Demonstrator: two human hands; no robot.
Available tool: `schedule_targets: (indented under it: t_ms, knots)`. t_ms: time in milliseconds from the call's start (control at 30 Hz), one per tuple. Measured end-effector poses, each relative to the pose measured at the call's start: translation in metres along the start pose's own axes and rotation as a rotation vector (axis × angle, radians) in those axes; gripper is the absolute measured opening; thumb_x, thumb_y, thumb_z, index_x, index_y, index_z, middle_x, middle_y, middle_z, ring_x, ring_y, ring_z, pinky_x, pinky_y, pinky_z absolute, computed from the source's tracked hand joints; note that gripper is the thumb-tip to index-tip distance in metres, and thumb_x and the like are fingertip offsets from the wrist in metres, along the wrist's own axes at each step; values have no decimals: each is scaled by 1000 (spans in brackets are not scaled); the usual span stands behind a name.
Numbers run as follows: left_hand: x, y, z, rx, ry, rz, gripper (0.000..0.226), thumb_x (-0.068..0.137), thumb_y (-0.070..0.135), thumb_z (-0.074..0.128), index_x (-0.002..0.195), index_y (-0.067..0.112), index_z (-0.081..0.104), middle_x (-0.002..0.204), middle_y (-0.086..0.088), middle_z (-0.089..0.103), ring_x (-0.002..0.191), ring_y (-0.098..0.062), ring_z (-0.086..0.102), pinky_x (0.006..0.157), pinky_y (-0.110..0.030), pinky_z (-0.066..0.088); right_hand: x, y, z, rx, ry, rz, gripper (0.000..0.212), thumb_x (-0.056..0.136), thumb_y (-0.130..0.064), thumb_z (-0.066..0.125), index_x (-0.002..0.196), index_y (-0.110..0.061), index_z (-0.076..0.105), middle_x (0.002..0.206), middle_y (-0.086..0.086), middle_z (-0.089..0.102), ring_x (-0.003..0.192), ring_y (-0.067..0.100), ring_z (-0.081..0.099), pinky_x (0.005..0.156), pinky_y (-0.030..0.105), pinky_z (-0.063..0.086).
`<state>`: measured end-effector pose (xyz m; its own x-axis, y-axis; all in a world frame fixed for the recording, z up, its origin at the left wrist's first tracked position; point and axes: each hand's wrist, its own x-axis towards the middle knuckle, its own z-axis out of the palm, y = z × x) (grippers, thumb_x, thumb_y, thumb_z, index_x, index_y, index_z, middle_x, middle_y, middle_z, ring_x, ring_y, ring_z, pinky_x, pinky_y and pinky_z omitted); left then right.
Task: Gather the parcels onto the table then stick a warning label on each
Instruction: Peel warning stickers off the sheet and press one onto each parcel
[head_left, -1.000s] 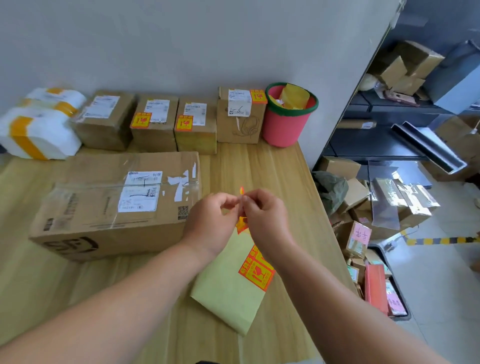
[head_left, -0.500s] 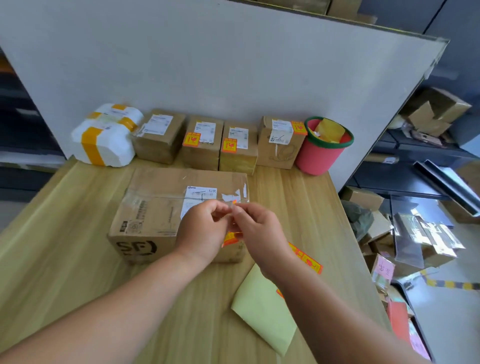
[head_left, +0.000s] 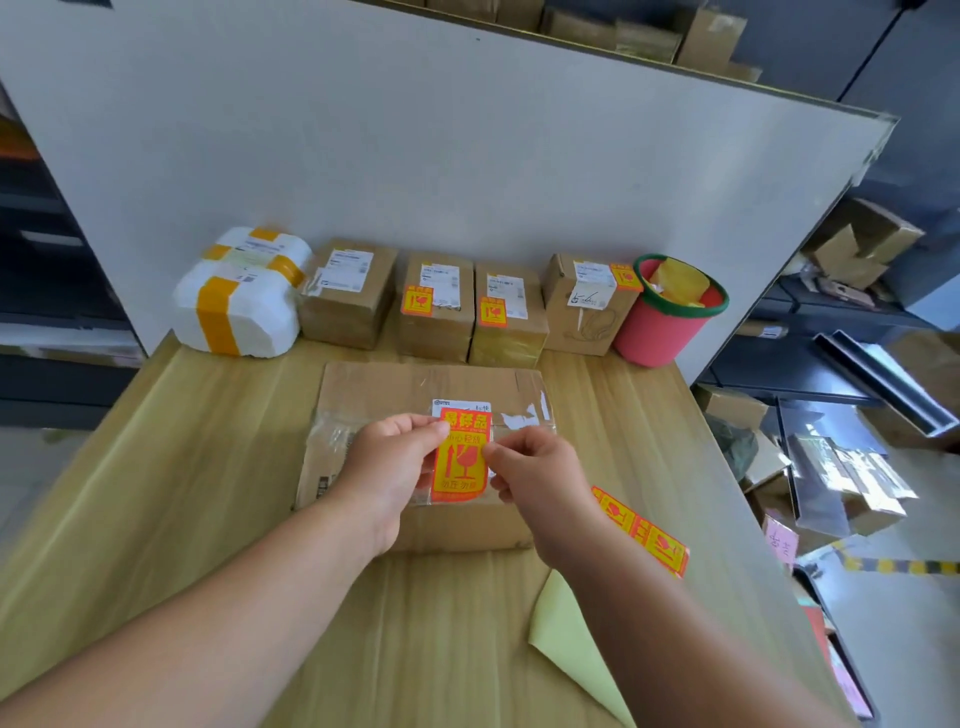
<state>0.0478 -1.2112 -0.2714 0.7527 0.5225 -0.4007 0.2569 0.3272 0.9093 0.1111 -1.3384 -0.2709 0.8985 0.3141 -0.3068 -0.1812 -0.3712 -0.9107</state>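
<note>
A red-and-yellow warning label (head_left: 461, 457) is held flat over the top of a large cardboard parcel (head_left: 379, 395) in the middle of the wooden table (head_left: 182, 493). My left hand (head_left: 389, 462) pinches the label's upper left edge. My right hand (head_left: 535, 473) pinches its right edge. A yellow-green backing sheet (head_left: 561, 629) with more labels (head_left: 644, 530) lies on the table under my right forearm. Along the wall stand several small brown parcels (head_left: 348, 291), three of them with labels, and white wrapped parcels (head_left: 239, 306).
A pink bin with a green rim (head_left: 670, 317) holds yellow scraps at the table's back right. A white wall panel (head_left: 415, 156) closes the table's far side. To the right, past the table edge, loose boxes (head_left: 737, 410) and shelving crowd the floor.
Both hands moved from beside the large parcel to over its top. The label, a crumpled scrap between the fingertips before, now hangs spread out flat and fully peeled from the sheet.
</note>
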Motion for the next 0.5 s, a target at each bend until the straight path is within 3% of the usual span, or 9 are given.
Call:
schedule_targets:
  t_ms: [233,300,367,500]
  knots:
    - [15,5,-3,26,-73,-35,7,89,18,60,89,12,63,91,-16,72,94,-35,67,88,-55,50,0,-3,7,150,-36,78,22,92,-12,56,70,-14,55,51,-6,57,44,5,49,44,17,41]
    - [19,3,3,51,-85,-28,6,89,18,60,87,13,63,90,-14,72,90,-30,68,87,-48,53,2,-1,2,148,-28,92,23,92,-12,56,69,-14,54,50,-6,56,43,5,49,43,17,40]
    - [23,2,11,85,-89,-5,7,90,17,59,85,14,64,87,-10,72,81,-22,66,74,-35,54,9,1,-5,139,-19,109,22,92,-12,55,70,-14,54,53,-4,56,44,6,49,42,17,38]
    - [34,0,26,244,-59,104,11,91,18,58,83,16,65,84,-4,68,76,-13,60,62,-23,43,30,4,-24,87,-36,140,18,92,-14,56,74,-13,56,56,0,55,42,7,47,42,19,36]
